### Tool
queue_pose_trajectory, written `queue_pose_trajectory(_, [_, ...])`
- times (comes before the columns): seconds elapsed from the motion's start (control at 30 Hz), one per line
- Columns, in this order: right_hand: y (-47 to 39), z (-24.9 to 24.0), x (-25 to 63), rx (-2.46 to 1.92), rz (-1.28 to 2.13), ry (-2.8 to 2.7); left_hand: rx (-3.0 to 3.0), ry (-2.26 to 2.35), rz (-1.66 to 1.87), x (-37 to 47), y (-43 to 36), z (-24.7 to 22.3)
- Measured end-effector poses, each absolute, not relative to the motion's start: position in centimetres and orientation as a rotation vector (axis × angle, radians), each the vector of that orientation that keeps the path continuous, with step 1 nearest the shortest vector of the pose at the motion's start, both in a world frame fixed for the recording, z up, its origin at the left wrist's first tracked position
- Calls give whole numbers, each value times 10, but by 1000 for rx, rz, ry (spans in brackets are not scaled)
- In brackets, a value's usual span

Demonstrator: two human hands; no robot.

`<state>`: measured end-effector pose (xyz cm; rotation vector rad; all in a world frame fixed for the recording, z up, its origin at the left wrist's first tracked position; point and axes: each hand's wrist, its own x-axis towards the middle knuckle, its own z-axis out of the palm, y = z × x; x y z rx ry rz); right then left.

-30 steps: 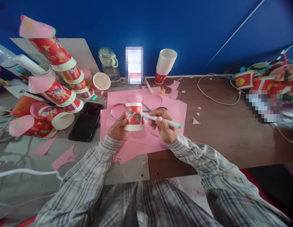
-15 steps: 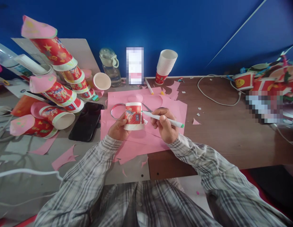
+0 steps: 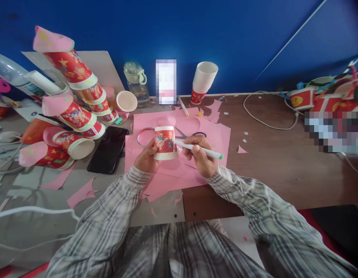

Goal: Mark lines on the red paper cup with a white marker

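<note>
A: Where is the work centred?

B: On the red paper cup [image 3: 164,143]; call that the middle of the clock. It is upside down, wide rim lowest, over the pink sheets [image 3: 164,183].

A: And the hands?

B: The left hand [image 3: 146,159] pinches the cup by its left side. The right hand [image 3: 205,160], toward four o'clock, pinches a green-ended marker [image 3: 209,153] in a writing grip. The tip is right at the printed wall — whether it actually touches, I can't tell.

A: What looks done?

B: The pink-capped cups [image 3: 77,116] at ten o'clock, I'd say; some are stacked, others lie on their sides. Pink scraps [image 3: 83,193] lie at eight o'clock.

A: And what's left?

B: Marking on the held cup seems unfinished, judging by where the pen sits; any fresh ink is too small to make out. No pink cap shows on it. At one o'clock, the nested cups [image 3: 204,79] look undecorated too. The scissors [image 3: 183,134], between two and three o'clock, and the tape roll [image 3: 137,138] at nine — both unheld.
</note>
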<state>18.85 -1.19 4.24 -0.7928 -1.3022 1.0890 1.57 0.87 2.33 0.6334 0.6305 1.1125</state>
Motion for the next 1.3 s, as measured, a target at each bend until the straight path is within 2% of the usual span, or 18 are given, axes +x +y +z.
queue_pose_trajectory(1.3, [-14,35,193,-803,1092,-1253,556,558,1110,12,9,14])
